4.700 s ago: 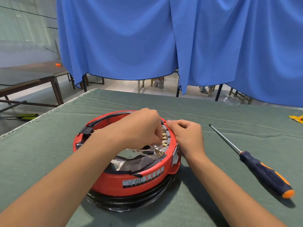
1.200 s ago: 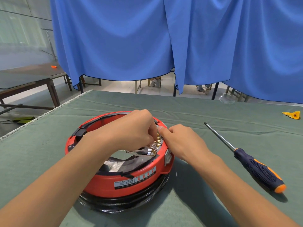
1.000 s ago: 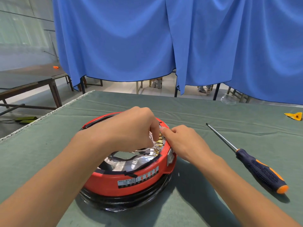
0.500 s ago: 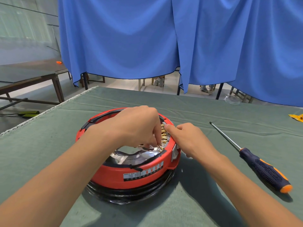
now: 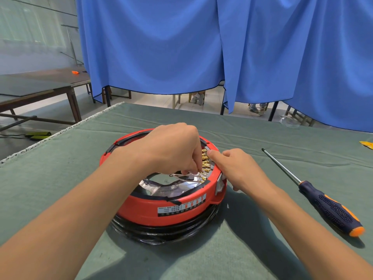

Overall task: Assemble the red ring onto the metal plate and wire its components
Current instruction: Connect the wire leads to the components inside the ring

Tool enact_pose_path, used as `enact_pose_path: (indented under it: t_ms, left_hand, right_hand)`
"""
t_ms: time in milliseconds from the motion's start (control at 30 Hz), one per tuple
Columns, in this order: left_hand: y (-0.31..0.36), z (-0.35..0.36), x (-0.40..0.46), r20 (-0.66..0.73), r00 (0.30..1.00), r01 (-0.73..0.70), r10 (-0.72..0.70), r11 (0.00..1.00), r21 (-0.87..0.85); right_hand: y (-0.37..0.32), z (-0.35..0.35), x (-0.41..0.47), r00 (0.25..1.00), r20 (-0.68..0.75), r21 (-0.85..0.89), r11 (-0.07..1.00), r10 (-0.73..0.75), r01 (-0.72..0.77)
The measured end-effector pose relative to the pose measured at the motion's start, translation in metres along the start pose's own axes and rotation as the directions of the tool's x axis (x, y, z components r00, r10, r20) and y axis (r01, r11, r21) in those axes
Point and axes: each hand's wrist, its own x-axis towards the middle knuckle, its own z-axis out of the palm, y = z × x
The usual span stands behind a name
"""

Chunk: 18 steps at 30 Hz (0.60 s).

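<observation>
The red ring (image 5: 153, 209) sits on a black base on the green table. A shiny metal plate (image 5: 161, 187) shows inside it. Brass terminals (image 5: 205, 164) stand in a row on the ring's right inner edge, with thin white wires (image 5: 181, 176) leading to them. My left hand (image 5: 173, 150) reaches over the ring, its fingertips pinched on a wire terminal at that row. My right hand (image 5: 234, 168) rests on the ring's right rim, thumb and forefinger stretched toward the terminals, the other fingers curled.
A screwdriver (image 5: 314, 195) with a blue and orange handle lies on the table right of the ring. A yellow scrap (image 5: 367, 144) lies at the far right edge. Blue curtains (image 5: 201, 47) hang behind the table. A dark wooden table (image 5: 40, 87) stands to the left.
My left fingertips have stayed at the terminal row with small shifts. My right hand slid from pinching at the terminals to resting on the rim with its forefinger extended.
</observation>
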Motion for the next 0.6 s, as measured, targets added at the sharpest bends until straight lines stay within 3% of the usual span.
enact_pose_path:
  t_ms: [600]
  left_hand:
    - [0.0052,-0.0002,-0.0025,-0.048,0.999,-0.007,0.009,0.999,0.046]
  right_hand:
    - [0.0007,0.0004,0.0002,1.000,0.006,0.006,1.000,-0.011,0.011]
